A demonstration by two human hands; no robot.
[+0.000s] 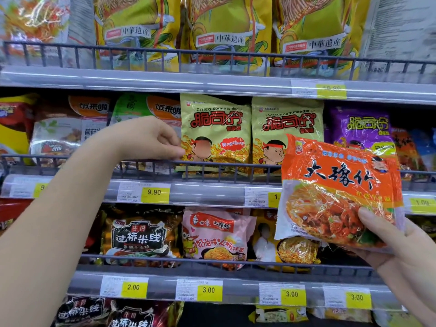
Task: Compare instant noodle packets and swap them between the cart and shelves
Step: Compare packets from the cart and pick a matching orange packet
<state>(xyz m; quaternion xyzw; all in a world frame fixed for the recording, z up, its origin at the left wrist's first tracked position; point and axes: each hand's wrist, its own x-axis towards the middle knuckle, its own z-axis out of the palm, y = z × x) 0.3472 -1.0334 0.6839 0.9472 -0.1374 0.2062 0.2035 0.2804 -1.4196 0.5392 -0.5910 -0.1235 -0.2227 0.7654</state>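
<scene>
My right hand [398, 251] holds an orange noodle packet [339, 192] by its lower right corner, tilted, in front of the middle shelf at the right. My left hand [151, 138] reaches to the middle shelf, its fingertips touching the left edge of a gold "Crispy commander" packet [214, 131] that stands upright behind the wire rail. A second gold packet [283, 123] stands beside it, partly hidden by the orange packet. No cart is in view.
Yellow noodle bags [226, 27] fill the top shelf. A purple packet [363, 128] stands at the middle right. The lower shelf holds a black packet [139, 237] and a pink packet [214, 234]. Wire rails [212, 171] and price tags [154, 192] front every shelf.
</scene>
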